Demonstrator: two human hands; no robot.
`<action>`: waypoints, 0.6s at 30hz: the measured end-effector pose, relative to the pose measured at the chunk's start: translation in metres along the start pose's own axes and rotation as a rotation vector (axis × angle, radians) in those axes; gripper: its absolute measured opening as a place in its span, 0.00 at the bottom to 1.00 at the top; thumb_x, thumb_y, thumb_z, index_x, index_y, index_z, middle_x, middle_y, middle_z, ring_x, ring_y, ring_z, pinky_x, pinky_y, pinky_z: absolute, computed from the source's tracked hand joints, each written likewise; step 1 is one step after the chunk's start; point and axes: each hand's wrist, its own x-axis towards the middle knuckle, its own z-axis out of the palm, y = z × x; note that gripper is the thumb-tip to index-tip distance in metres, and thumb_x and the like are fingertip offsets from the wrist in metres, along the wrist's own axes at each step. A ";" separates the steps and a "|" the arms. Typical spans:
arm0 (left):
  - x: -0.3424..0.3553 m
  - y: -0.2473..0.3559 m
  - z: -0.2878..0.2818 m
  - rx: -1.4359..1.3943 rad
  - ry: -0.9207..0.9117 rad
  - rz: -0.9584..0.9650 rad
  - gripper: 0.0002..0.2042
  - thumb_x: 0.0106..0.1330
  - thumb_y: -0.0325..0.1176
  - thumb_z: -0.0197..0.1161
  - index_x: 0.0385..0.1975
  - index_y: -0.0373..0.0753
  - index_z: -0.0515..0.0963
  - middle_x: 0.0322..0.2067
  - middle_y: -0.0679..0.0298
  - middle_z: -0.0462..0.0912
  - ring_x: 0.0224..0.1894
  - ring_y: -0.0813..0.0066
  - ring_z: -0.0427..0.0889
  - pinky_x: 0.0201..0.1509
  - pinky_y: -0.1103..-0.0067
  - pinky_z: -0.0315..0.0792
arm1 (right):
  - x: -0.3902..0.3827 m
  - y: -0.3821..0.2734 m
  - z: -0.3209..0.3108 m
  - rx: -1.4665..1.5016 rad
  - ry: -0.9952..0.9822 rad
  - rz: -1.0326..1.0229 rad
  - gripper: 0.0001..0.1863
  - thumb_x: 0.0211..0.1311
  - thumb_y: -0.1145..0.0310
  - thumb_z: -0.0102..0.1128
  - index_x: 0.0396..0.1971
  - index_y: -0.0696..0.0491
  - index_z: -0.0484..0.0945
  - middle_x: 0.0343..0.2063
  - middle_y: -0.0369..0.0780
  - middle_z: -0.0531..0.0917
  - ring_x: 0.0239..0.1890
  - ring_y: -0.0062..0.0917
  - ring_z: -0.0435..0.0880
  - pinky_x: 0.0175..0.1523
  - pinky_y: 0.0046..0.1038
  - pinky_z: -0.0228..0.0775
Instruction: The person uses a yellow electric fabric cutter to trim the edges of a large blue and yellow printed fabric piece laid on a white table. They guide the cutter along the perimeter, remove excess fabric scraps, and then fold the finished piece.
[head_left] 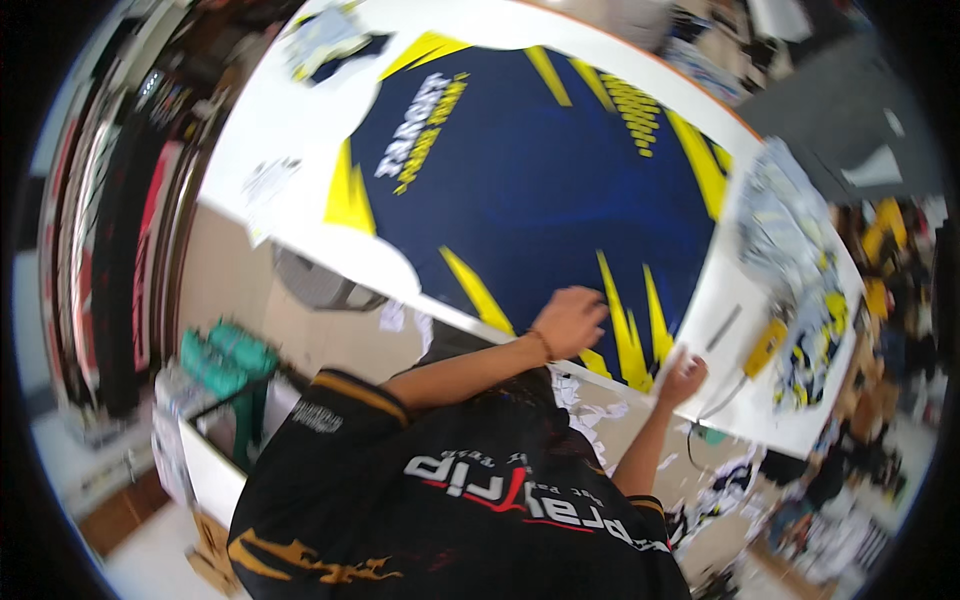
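Note:
A large dark-blue fabric panel (540,190) with yellow spikes and printed lettering lies spread on the white table (240,130). My left hand (575,322) rests palm down on its near part, fingers stretched over the cloth. At the panel's near right corner is my right hand (683,375), its fingers drawn together by the table edge. Whatever is between them, if anything, is too small and blurred to make out. Right of that hand lie a thin grey strip (724,327) and a yellow hand tool (765,347) with a cable.
Pale crumpled cloth (785,215) and blue-yellow scraps (815,350) occupy the table's right end. More cut pieces (330,45) sit at its far left. Below left stands a white bin (215,455) with green bundles (225,350). Fabric rolls (120,230) line the left; scraps litter the floor.

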 end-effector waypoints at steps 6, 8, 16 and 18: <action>-0.050 -0.089 -0.081 0.216 -0.391 0.099 0.21 0.66 0.43 0.69 0.54 0.39 0.79 0.59 0.50 0.73 0.62 0.49 0.70 0.65 0.58 0.67 | -0.130 -0.160 0.042 -0.006 -0.052 0.258 0.22 0.60 0.54 0.74 0.47 0.53 0.83 0.39 0.45 0.81 0.44 0.41 0.81 0.50 0.43 0.75; -0.052 -0.097 -0.084 0.087 -0.487 0.250 0.21 0.66 0.42 0.70 0.54 0.39 0.79 0.59 0.51 0.75 0.62 0.49 0.72 0.65 0.59 0.69 | -0.137 -0.156 0.034 0.072 -0.055 0.396 0.21 0.61 0.55 0.73 0.47 0.53 0.83 0.39 0.45 0.81 0.45 0.40 0.81 0.51 0.43 0.74; -0.037 -0.109 -0.132 -0.084 -0.344 0.357 0.20 0.66 0.38 0.70 0.57 0.41 0.80 0.56 0.55 0.80 0.60 0.51 0.77 0.64 0.61 0.72 | -0.137 -0.108 -0.014 0.490 0.153 0.846 0.13 0.66 0.63 0.72 0.43 0.57 0.84 0.26 0.35 0.83 0.29 0.17 0.77 0.37 0.26 0.70; -0.038 -0.115 -0.142 -0.009 -0.285 0.290 0.21 0.66 0.37 0.71 0.57 0.42 0.80 0.57 0.55 0.79 0.61 0.51 0.76 0.65 0.60 0.71 | -0.133 -0.090 -0.020 0.547 0.203 0.856 0.14 0.67 0.62 0.71 0.44 0.57 0.84 0.28 0.36 0.84 0.30 0.17 0.77 0.38 0.25 0.70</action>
